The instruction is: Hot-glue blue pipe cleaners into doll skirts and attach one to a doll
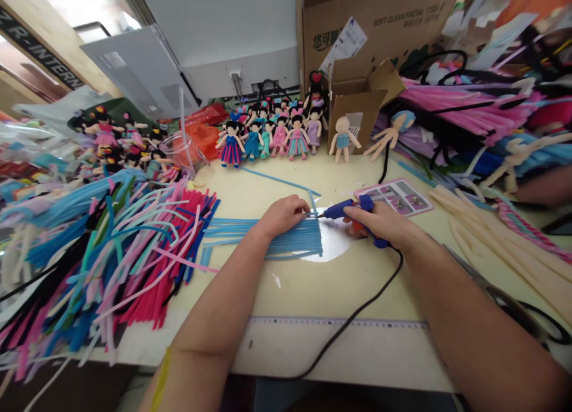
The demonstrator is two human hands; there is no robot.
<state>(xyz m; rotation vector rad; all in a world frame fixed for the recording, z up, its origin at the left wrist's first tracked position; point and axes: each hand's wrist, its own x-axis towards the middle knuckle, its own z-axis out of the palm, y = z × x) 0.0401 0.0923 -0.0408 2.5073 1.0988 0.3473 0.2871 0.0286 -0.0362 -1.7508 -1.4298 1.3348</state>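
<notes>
My right hand [379,221] is wrapped round a blue hot glue gun [337,209], its nozzle pointing left at the edge of a row of blue pipe cleaners [292,239]. These lie side by side, with one strip crossing their right ends. My left hand [286,214] rests over the upper part of the row, thumb and fingers drawn together near the nozzle tip. It seems to pinch a blue pipe cleaner there, though the fingers partly hide it. Beneath the right ends lies a shiny white round sheet [337,245].
Heaped pipe cleaners [147,263] cover the left side; beige ones [500,239] lie right, near scissors [504,304]. Several finished dolls [281,135] stand behind, beside a bare doll [343,139] and a small carton [357,99]. The gun's black cord [353,316] runs toward the front edge.
</notes>
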